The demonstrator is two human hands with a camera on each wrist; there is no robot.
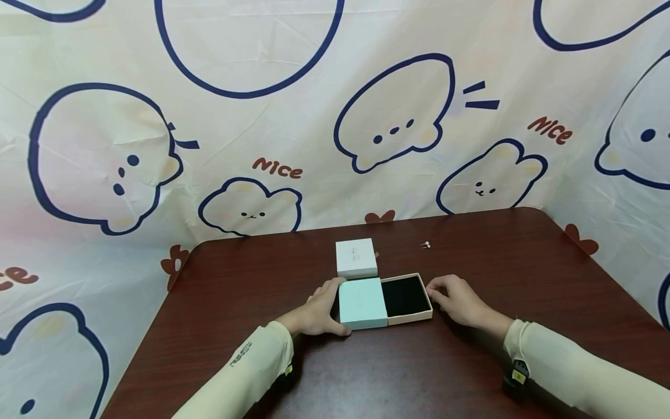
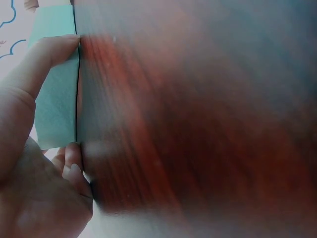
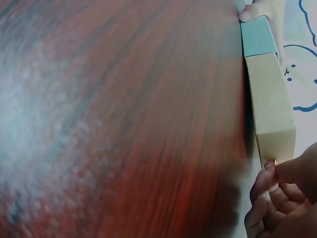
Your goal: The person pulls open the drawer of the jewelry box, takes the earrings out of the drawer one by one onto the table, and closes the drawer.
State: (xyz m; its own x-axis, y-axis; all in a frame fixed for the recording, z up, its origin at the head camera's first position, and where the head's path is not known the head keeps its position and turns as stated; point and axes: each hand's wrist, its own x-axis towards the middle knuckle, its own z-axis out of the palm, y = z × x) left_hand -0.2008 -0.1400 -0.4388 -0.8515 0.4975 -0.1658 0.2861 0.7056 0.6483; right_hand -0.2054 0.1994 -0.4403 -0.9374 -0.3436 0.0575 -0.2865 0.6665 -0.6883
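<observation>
A teal sliding gift box stands part-drawn on the table, its sleeve (image 1: 363,302) to the left and its cream inner tray (image 1: 410,319) out to the right. Black padding (image 1: 405,295) lines the tray. My left hand (image 1: 316,311) grips the sleeve from the left, thumb on the near side and fingers at the far side. At the tray's right end, my right hand (image 1: 460,299) pinches with thumb and forefinger; in the right wrist view the fingertips (image 3: 270,168) meet its end wall. Whatever small part sits between them is hidden.
Behind the sleeve stands a closed white box (image 1: 356,258) with faint print on its lid. Two tiny white pieces (image 1: 426,245), too small to identify, lie farther right on the dark wooden table (image 1: 251,273). A printed cloth (image 1: 314,128) hangs behind the table.
</observation>
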